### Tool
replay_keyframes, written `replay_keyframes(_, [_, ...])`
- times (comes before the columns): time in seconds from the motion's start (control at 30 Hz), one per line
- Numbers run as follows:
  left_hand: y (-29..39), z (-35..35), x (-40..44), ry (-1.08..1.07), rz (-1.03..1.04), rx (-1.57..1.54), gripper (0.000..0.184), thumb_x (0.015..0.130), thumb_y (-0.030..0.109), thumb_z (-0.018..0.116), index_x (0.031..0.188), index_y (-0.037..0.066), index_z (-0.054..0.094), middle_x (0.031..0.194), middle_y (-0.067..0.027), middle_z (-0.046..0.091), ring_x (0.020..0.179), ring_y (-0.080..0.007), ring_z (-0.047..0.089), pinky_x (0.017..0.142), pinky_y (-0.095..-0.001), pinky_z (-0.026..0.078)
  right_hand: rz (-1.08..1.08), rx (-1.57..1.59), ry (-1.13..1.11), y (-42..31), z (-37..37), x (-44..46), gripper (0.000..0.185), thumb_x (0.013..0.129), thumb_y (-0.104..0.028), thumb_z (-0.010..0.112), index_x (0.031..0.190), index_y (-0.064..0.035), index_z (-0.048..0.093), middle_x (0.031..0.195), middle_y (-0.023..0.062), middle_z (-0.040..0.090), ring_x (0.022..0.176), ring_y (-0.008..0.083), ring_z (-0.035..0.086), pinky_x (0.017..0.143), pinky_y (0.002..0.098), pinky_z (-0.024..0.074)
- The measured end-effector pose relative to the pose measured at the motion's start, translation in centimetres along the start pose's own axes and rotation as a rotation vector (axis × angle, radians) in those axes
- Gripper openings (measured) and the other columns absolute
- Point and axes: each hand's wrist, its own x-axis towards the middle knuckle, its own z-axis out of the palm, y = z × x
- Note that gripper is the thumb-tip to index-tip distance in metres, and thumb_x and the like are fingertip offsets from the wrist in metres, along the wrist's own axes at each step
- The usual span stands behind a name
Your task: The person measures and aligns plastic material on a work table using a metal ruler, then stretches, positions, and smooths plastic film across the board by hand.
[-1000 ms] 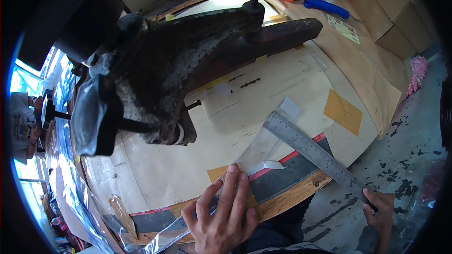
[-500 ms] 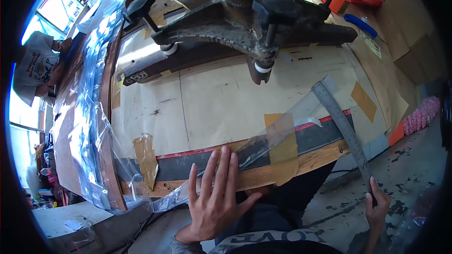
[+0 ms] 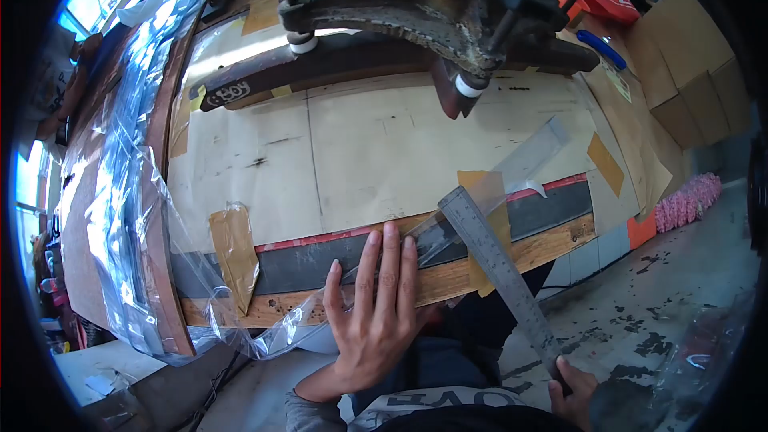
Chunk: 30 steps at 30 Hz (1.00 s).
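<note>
My left hand [image 3: 370, 316] lies flat with fingers stretched, pressing clear plastic film [image 3: 300, 326] against the front edge of the worktop. Under and beside the fingertips runs a dark grey strip [image 3: 292, 268] with a thin red line along its upper side. My right hand [image 3: 572, 388] grips the lower end of a flat steel ruler [image 3: 504, 264]. The ruler slants up to the left, its far end over the dark strip near my left fingertips. A clear, stiff-looking strip [image 3: 532, 152] extends up to the right behind it, partly hidden by the ruler.
A heavy metal clamp frame [image 3: 376, 4] with black knobs stands over a dark bar [image 3: 336, 72] on the pale sheet [image 3: 360, 148]. Brown tape pieces [image 3: 234, 256] cross the edge. Cardboard [image 3: 680, 56] and a blue-handled tool [image 3: 600, 48] are right; another person [image 3: 60, 88] is left.
The ruler has swung left with my right hand, its end moving from the right side to near my left hand. My left hand stays pressed down. The view has shifted slightly.
</note>
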Motion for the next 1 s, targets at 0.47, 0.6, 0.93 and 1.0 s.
replay_keyframes(0.47, [0.2, 0.0, 0.1, -0.01, -0.044, -0.061, 0.103, 0.046, 0.047, 0.084, 0.134, 0.003, 0.05, 0.143, -0.0114, 0.045, 0.132, -0.0259, 0.043, 0.108, -0.0523, 0.02, -0.032, -0.19, -0.264, 0.8, -0.3, -2.0, 0.049, 0.077, -0.01, 0.068, 0.123, 0.001, 0.054, 0.068, 0.0164, 0.065, 0.052, 0.0281, 0.065, 0.05, 0.0362, 0.053])
replay_keyframes(0.6, [0.3, -0.4, 0.2, -0.045, -0.063, -0.072, 0.106, 0.044, 0.046, 0.085, 0.135, 0.004, 0.049, 0.144, -0.0102, 0.043, 0.133, -0.0254, 0.04, 0.108, -0.0516, 0.019, -0.027, -0.252, -0.319, 0.7, -0.5, -2.1, 0.051, 0.077, -0.009, 0.067, 0.125, 0.0006, 0.052, 0.065, 0.0148, 0.063, 0.051, 0.0275, 0.064, 0.049, 0.0363, 0.0523])
replay_keyframes(0.93, [0.7, -0.7, 0.6, -0.093, -0.136, -0.017, 0.087, 0.052, 0.053, 0.078, 0.129, 0.019, 0.058, 0.141, 0.0027, 0.047, 0.124, -0.0175, 0.046, 0.105, -0.0505, 0.023, -0.004, -0.148, -0.304, 0.9, 0.1, -2.0, 0.048, 0.079, -0.013, 0.066, 0.122, 0.0011, 0.053, 0.061, 0.0138, 0.06, 0.049, 0.0264, 0.062, 0.047, 0.0369, 0.0504])
replay_keyframes(1.0, [0.7, -0.8, 0.7, -0.094, -0.128, -0.002, 0.087, 0.052, 0.055, 0.078, 0.131, 0.023, 0.056, 0.141, 0.0052, 0.047, 0.124, -0.0184, 0.045, 0.104, -0.0508, 0.023, -0.003, -0.185, -0.288, 1.1, 0.2, -2.4, 0.048, 0.079, -0.014, 0.066, 0.123, 0.0005, 0.053, 0.06, 0.0131, 0.06, 0.047, 0.0257, 0.061, 0.046, 0.0366, 0.0496])
